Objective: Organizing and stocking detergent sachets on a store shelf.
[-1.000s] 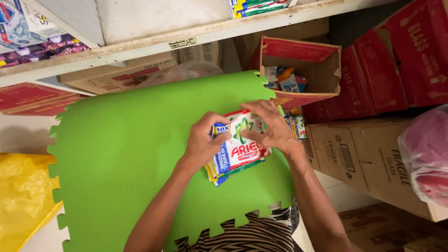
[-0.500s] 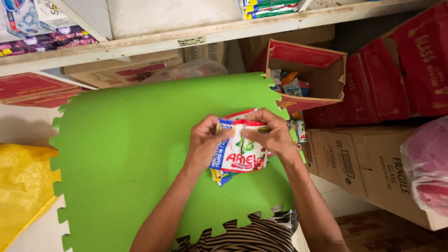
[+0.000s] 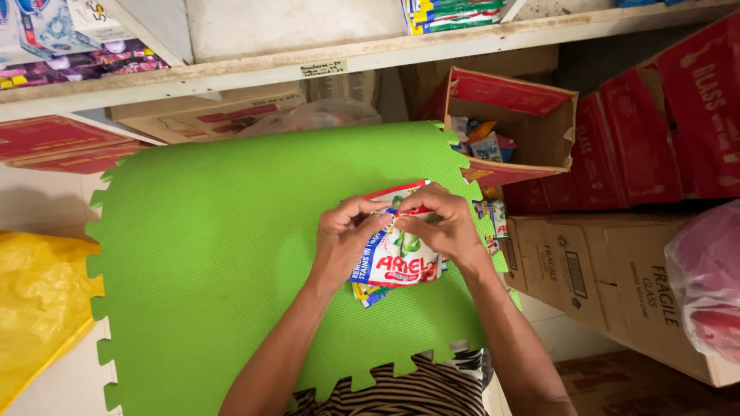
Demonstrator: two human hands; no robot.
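Both hands hold a small white, blue and red sachet [image 3: 402,258] above a green foam mat [image 3: 216,254]. My left hand [image 3: 347,235] pinches its upper left edge. My right hand [image 3: 443,223] pinches the top edge right beside it, fingertips of both hands almost touching. Under the sachet, more sachets of the same kind [image 3: 368,293] peek out on the mat. A further strip of sachets [image 3: 493,219] lies at the mat's right edge.
An open red cardboard box [image 3: 512,127] with several small packets stands behind the mat. Brown cartons [image 3: 609,277] and red cartons [image 3: 671,115] stack on the right, with a pink plastic bag [image 3: 709,285]. A yellow bag [image 3: 38,300] lies left. A shelf [image 3: 308,65] runs above.
The sachet was turned from lying slanted to more upright in my hands, and both hands have drawn together at its top edge.
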